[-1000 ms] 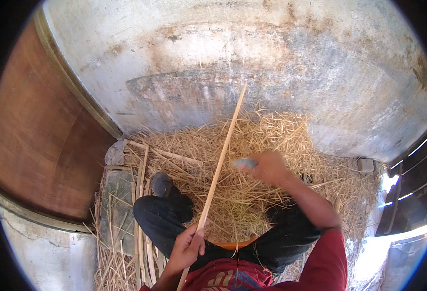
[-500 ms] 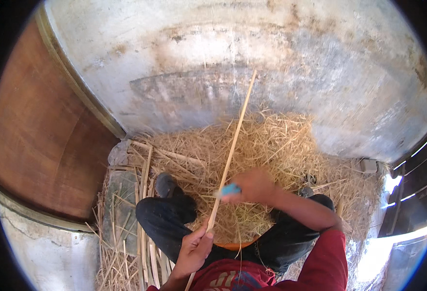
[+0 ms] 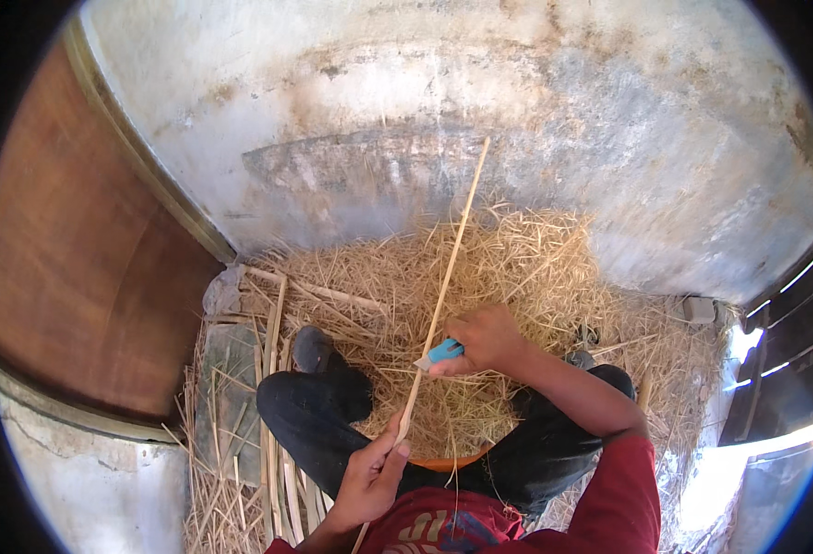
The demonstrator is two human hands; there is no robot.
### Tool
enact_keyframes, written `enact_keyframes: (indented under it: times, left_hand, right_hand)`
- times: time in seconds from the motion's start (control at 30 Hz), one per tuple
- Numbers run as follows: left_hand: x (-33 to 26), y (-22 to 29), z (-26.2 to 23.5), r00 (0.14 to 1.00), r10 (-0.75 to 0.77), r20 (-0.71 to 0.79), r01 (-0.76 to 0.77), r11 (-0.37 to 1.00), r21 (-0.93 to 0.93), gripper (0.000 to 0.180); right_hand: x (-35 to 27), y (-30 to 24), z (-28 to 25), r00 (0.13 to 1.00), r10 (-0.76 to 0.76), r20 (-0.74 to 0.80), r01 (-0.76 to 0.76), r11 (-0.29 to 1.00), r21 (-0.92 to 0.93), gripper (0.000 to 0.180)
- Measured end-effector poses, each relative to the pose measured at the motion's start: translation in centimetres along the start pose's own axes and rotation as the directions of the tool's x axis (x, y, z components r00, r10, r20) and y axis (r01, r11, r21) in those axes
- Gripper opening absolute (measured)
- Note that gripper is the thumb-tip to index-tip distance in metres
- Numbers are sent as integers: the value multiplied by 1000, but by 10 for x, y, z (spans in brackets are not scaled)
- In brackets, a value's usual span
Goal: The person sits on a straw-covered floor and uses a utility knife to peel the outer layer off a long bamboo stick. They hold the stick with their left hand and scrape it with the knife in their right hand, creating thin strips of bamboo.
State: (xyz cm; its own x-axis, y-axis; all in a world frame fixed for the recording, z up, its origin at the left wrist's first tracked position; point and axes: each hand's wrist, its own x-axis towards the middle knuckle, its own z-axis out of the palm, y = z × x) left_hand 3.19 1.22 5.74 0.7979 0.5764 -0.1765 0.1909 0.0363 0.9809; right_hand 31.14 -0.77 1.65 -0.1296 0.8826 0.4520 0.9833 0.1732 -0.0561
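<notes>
A long thin pale cane strip (image 3: 452, 245) runs from my lap up toward the grey wall. My left hand (image 3: 372, 475) grips its lower end near my red shirt. My right hand (image 3: 485, 339) holds a small knife with a blue handle (image 3: 443, 352), its blade touching the strip about midway. I sit cross-legged in dark trousers (image 3: 319, 420) on a heap of pale shavings (image 3: 517, 268).
A stained grey concrete wall (image 3: 480, 111) stands ahead. A brown wooden panel (image 3: 74, 268) is at the left. Several split cane strips (image 3: 272, 323) lie by my left knee, over a flat grey slab (image 3: 226, 388). Dark bars (image 3: 794, 332) show at the right.
My right hand with the knife has slid down the strip toward my body. The strip's far tip has swung to the right. My left hand has kept its grip.
</notes>
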Motion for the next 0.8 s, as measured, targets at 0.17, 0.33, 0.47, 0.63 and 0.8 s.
enact_keyframes:
  times: [0.17,0.33,0.47,0.63,0.8]
  left_hand:
    - [-17,2,6,997,-78,27,78,997,-11,45]
    - [-30,-2,8,992,-110,54,114,991,-68,45]
    - [-63,1,-7,973,-196,123,168,965,203,41]
    - [-84,-34,-10,911,-360,200,399,891,-216,45]
    - [-102,-11,-18,983,-127,135,124,992,36,41]
  right_hand:
    - [14,75,-1,768,630,119,-639,766,73,73]
    - [-7,115,18,779,627,-18,-626,775,-83,76]
    - [-6,165,-4,556,830,30,-831,556,11,76]
    - [-32,191,6,568,802,-185,-823,555,-123,81]
    - [-79,242,-8,82,980,-179,-984,108,143,83]
